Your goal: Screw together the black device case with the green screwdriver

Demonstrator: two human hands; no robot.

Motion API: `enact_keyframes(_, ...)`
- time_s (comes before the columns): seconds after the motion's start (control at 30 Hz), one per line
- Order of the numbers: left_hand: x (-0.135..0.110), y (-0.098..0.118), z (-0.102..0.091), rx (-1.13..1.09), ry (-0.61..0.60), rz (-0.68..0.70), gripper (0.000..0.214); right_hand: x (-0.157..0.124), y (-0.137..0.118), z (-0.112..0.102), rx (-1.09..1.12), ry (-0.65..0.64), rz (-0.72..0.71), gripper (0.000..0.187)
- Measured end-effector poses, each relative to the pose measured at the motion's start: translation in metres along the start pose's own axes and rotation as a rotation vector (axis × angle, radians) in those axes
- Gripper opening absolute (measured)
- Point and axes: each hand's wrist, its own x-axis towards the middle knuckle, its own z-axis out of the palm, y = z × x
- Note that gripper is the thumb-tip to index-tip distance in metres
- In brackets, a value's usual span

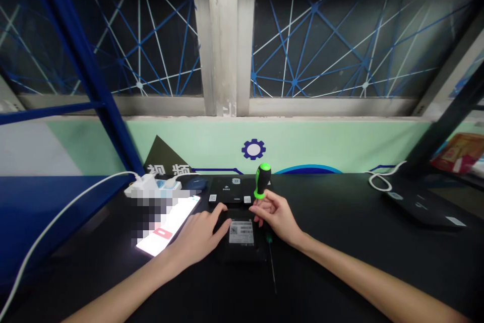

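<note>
A flat black device (242, 253) with a white barcode label lies on the black table in front of me. My left hand (206, 226) rests at its left side, fingers stretched out and thumb apart, fingertips on its upper left part. Near the device's upper right corner, my right hand (275, 212) is closed in a pinch below the handle of a green-and-black screwdriver (263, 181), which stands upright. The screwdriver's tip is hidden by my fingers. A second screwdriver (272, 265) with a dark green handle lies beside the device, shaft toward me.
Behind the device lies another black box (227, 191) with stickers. A lit phone (170, 227) is left of my left hand. A power strip (168, 188) with white plugs and a dark mouse (197, 184) sit farther back. At right are a black device (423, 209) and white cable (380, 182).
</note>
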Motion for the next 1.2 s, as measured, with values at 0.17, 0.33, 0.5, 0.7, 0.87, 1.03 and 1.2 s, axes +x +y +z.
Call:
enact_keyframes(0.17,0.0001,-0.0006,0.0003,0.034,0.011,0.004,0.042,-0.0028,-0.0072,-0.0001,-0.019,-0.094,-0.016,0.032)
enact_keyframes(0.33,-0.0006,0.0012,-0.0022,0.020,0.007,0.000,0.042,-0.0034,-0.0088,0.0017,-0.079,-0.077,-0.015,0.033)
enact_keyframes(0.5,-0.0008,0.0030,-0.0034,0.012,0.000,-0.008,0.044,-0.0014,-0.0027,0.0059,-0.008,0.035,-0.006,0.029)
enact_keyframes(0.7,-0.0004,0.0017,-0.0025,0.032,0.005,-0.005,0.043,-0.0034,-0.0064,0.0049,0.052,0.008,-0.022,0.028)
enact_keyframes(0.87,-0.0004,0.0024,-0.0034,0.020,-0.005,-0.006,0.045,-0.0047,-0.0098,0.0030,-0.026,-0.026,-0.027,0.034)
enact_keyframes(1.03,-0.0007,0.0014,-0.0016,0.020,0.003,0.007,0.043,-0.0009,-0.0041,0.0050,0.003,0.072,-0.014,0.029)
enact_keyframes(1.2,-0.0006,0.0010,-0.0011,0.032,-0.002,0.006,0.041,-0.0027,-0.0065,0.0036,0.003,0.033,-0.036,0.029)
